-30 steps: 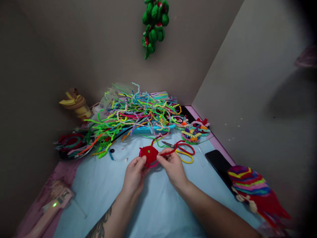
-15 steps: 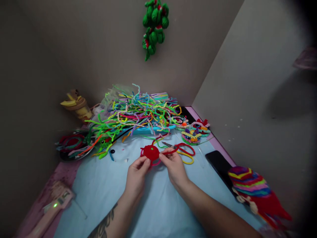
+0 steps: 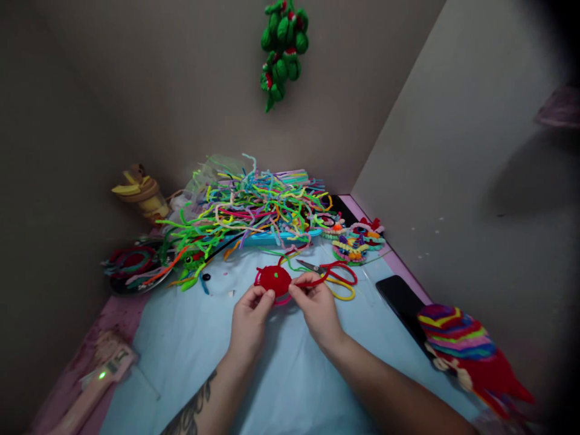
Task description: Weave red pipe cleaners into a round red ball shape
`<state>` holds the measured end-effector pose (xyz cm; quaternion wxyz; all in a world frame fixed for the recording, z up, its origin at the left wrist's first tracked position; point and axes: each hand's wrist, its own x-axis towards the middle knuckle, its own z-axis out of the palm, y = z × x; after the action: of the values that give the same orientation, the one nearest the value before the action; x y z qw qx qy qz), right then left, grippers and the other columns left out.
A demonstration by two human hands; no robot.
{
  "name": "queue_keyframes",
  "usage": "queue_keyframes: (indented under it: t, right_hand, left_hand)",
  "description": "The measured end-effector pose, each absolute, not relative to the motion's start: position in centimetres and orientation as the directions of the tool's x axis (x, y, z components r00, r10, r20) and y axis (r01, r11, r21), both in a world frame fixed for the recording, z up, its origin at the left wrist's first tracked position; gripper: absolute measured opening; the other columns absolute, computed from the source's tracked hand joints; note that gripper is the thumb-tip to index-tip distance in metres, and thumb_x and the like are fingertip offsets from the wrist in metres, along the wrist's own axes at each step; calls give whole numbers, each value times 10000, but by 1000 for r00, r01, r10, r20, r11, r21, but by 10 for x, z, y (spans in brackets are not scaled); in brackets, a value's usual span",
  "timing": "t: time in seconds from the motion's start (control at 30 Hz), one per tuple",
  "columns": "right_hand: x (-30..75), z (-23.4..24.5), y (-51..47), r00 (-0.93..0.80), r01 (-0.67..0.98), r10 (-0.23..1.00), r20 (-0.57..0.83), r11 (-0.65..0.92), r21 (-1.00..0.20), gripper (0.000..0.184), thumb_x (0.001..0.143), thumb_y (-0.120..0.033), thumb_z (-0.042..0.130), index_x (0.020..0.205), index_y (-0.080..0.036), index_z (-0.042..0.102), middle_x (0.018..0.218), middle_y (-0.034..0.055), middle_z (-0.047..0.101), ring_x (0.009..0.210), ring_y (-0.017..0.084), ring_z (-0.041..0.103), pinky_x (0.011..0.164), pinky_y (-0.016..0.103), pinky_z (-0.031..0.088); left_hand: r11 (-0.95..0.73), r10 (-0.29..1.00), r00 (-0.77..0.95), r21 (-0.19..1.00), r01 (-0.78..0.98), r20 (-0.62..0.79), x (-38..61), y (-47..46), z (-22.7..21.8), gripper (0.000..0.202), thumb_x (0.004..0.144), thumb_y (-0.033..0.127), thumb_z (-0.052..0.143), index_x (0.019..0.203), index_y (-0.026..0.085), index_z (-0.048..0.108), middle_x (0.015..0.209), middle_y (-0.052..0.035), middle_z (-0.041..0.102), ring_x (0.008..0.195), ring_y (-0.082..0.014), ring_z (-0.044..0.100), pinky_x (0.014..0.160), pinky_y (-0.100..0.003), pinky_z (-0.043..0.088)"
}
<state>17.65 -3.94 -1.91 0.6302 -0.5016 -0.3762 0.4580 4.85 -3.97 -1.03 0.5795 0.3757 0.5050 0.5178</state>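
Note:
A round red disc of coiled pipe cleaner (image 3: pixel 274 280), with a small green spot on its face, is held up over the blue cloth. My left hand (image 3: pixel 249 314) pinches its lower left edge between thumb and fingers. At its right edge, my right hand (image 3: pixel 319 308) grips a red pipe cleaner (image 3: pixel 322 279) whose free end loops away to the right. Pink pipe cleaner shows beneath the disc. Just behind the right hand lie scissors (image 3: pixel 341 292) with red and yellow handle loops, partly covered by that hand.
A heap of multicoloured pipe cleaners (image 3: pixel 263 205) fills a blue tray (image 3: pixel 272 239) at the back. Right are a black phone (image 3: pixel 401 305) and a striped red figure (image 3: pixel 471 344). A pink glue gun (image 3: pixel 102 380) with a green light lies left; a dark plate (image 3: pixel 120 285) stands beyond.
The red disc has tilted slightly and shifted a little left. My right fingers have moved slightly left along its edge; both hands keep their grip.

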Motion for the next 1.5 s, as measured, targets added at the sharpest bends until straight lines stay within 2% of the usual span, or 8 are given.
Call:
queue_keyframes:
  t: [0.37, 0.53, 0.6, 0.7, 0.87, 1.1, 1.27, 1.5]
  right_hand:
    - [178, -19, -38, 321, -249, 947, 2, 86, -965, 154, 711, -266, 702, 751, -212, 564, 691, -23, 566, 652, 133, 512, 606, 254, 392]
    - [182, -18, -36, 349, -241, 937, 1, 91, -966, 174, 707, -293, 707, 758, -208, 564, 681, -27, 562, 630, 130, 511, 590, 250, 393]
    - [183, -17, -36, 354, -237, 935, 0, 90, -967, 177, 704, -292, 710, 751, -207, 562, 673, -28, 558, 627, 129, 510, 587, 248, 392]
    - [183, -16, -36, 346, -240, 938, 4, 92, -966, 177, 697, -280, 715, 747, -208, 561, 680, -29, 559, 633, 128, 511, 591, 247, 389]
    - [182, -14, -38, 283, -263, 959, -24, 54, -963, 176, 690, -263, 716, 734, -213, 553, 656, -39, 553, 611, 124, 495, 571, 243, 371]
    - [180, -9, -39, 219, -285, 974, -58, 7, -958, 188, 658, -260, 729, 696, -213, 551, 624, -45, 540, 577, 123, 482, 559, 247, 366]
    - [180, -11, -40, 174, -315, 982, -72, -14, -949, 188, 661, -258, 729, 702, -209, 552, 614, -49, 539, 580, 117, 481, 559, 237, 361]
    - [180, -15, -38, 141, -317, 987, -81, -33, -948, 212, 642, -281, 744, 720, -192, 567, 645, -43, 557, 606, 110, 499, 584, 228, 385]
  left_hand:
    - [199, 980, 60, 952, -233, -190, 52, -42, -10, 262, 729, 374, 678, 853, 150, 625, 829, -34, 622, 738, -141, 559, 714, -257, 448]
    - [-51, 973, -221, 996, 78, 67, 51, -44, -4, 327, 652, 321, 741, 910, 210, 574, 1010, -45, 571, 856, -165, 556, 726, -258, 443]
    - [-106, 955, -248, 971, 216, 160, 49, -45, -3, 308, 652, 304, 740, 911, 218, 598, 971, -37, 578, 784, -151, 544, 673, -244, 426]
    - [-100, 982, -136, 974, 204, 129, 46, -47, -2, 297, 689, 298, 709, 970, 224, 645, 897, -39, 645, 685, -149, 553, 591, -240, 407]
    - [-129, 988, -46, 954, 269, 147, 43, -47, -3, 350, 700, 278, 707, 1050, 272, 703, 816, -33, 708, 669, -168, 587, 655, -263, 435]
    - [-188, 982, 66, 940, 283, 176, 34, -38, 0, 332, 720, 249, 682, 1051, 267, 706, 909, -49, 735, 620, -144, 589, 595, -246, 443]
    - [-127, 992, 50, 958, 256, 118, 32, -33, 4, 265, 700, 263, 694, 958, 230, 743, 769, -44, 737, 551, -131, 563, 538, -233, 437]
    - [-217, 973, -1, 908, 358, 233, 32, -34, 10, 201, 697, 254, 692, 881, 206, 757, 647, -25, 717, 505, -118, 566, 514, -222, 454]
